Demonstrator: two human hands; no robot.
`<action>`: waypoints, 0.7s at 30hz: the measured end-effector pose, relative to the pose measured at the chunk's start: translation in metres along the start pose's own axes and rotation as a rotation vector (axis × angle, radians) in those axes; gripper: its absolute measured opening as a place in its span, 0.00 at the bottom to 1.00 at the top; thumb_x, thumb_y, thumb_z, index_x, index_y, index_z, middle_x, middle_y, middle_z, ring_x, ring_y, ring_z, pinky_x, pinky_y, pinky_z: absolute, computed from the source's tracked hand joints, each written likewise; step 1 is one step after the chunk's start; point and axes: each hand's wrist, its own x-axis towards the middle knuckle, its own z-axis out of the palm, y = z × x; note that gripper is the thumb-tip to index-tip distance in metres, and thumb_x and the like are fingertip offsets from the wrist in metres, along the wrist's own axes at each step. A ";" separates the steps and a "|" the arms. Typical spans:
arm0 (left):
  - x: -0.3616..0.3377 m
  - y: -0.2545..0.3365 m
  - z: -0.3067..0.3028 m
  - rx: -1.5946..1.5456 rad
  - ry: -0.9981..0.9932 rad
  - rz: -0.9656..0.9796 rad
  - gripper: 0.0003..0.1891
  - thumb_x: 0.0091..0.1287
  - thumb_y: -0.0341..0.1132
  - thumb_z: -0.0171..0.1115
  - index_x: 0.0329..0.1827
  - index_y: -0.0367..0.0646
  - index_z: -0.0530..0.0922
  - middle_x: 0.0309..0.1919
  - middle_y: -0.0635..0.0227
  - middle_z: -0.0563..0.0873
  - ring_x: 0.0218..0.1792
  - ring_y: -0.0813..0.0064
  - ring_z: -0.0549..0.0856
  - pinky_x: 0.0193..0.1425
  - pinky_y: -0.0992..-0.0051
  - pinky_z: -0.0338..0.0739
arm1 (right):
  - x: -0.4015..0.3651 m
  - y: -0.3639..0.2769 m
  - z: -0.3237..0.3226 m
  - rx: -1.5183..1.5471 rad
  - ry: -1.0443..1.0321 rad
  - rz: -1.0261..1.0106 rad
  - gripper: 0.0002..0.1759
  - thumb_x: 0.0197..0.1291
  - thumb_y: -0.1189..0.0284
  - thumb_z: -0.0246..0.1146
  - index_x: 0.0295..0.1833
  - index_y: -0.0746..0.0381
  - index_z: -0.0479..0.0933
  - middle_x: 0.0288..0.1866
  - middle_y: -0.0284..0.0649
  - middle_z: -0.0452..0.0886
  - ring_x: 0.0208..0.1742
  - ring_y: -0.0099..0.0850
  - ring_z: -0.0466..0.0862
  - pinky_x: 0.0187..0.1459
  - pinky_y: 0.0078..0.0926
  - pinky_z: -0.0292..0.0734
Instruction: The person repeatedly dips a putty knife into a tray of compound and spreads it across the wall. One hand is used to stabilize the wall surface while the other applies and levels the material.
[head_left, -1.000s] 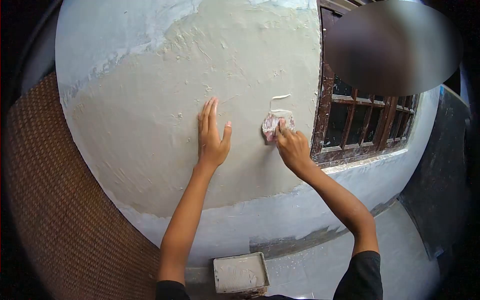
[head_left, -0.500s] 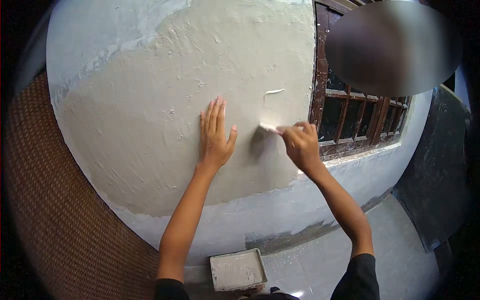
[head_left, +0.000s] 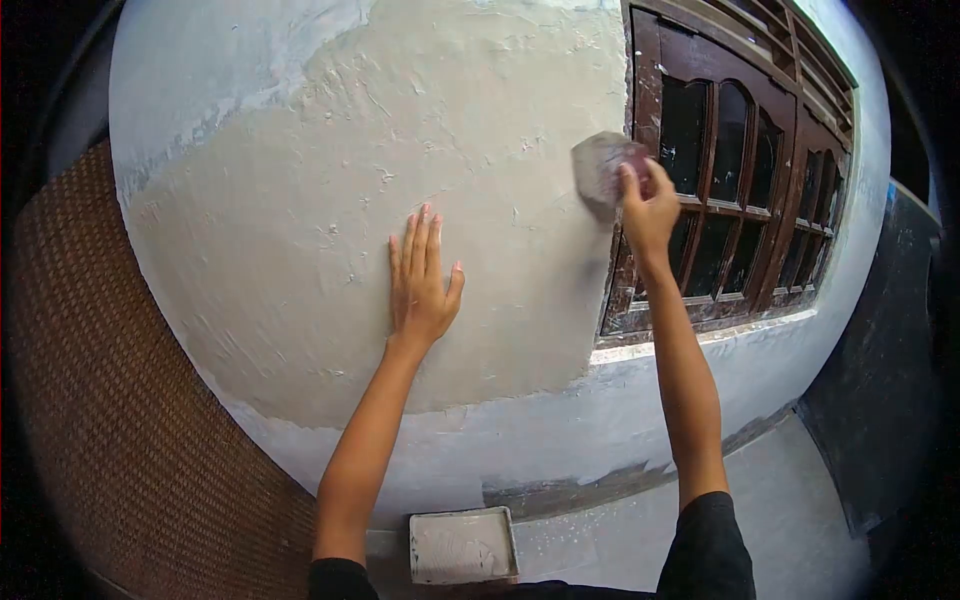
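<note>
My left hand [head_left: 421, 295] lies flat against the beige skim-coated wall [head_left: 270, 225], fingers pointing up and thumb out to the side. To its upper right, my right hand [head_left: 652, 212] grips a putty scraper [head_left: 597, 168] by its reddish edge between thumb and fingers. The scraper's broad grey face shows, smeared with putty, and it overlaps the wall's edge right beside the window frame. Small ridges and flecks of putty dot the coated surface.
A brown wooden window [head_left: 706, 182] with dark panes fills the right side, above a rough sill [head_left: 720, 336]. Below, a shallow tray [head_left: 412, 548] of putty stands near the floor [head_left: 640, 540]. A woven panel [head_left: 130, 400] flanks the left; a dark board [head_left: 885, 360] leans at right.
My right hand has moved up and right with the scraper, which has turned from edge-on to face-on. The white putty ridge on the wall is gone. My left hand stays flat there.
</note>
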 end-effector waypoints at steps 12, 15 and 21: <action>-0.001 0.000 -0.001 0.073 -0.026 -0.007 0.36 0.68 0.35 0.54 0.80 0.42 0.54 0.81 0.60 0.54 0.81 0.60 0.51 0.81 0.47 0.40 | -0.044 -0.001 0.016 0.006 -0.293 -0.257 0.17 0.59 0.66 0.70 0.52 0.60 0.84 0.33 0.45 0.77 0.39 0.42 0.76 0.46 0.37 0.69; -0.002 -0.003 -0.002 0.090 -0.042 -0.005 0.36 0.68 0.35 0.54 0.80 0.43 0.54 0.81 0.61 0.54 0.81 0.60 0.51 0.81 0.46 0.40 | -0.011 0.010 -0.003 -0.009 0.013 -0.072 0.18 0.61 0.65 0.71 0.53 0.63 0.83 0.37 0.45 0.79 0.35 0.36 0.81 0.40 0.31 0.76; -0.001 -0.001 0.000 0.117 -0.032 0.000 0.36 0.69 0.37 0.54 0.81 0.43 0.53 0.81 0.62 0.54 0.81 0.62 0.51 0.82 0.48 0.42 | -0.011 0.011 -0.015 0.112 0.085 0.028 0.17 0.64 0.65 0.70 0.53 0.65 0.82 0.38 0.41 0.79 0.36 0.31 0.80 0.41 0.30 0.76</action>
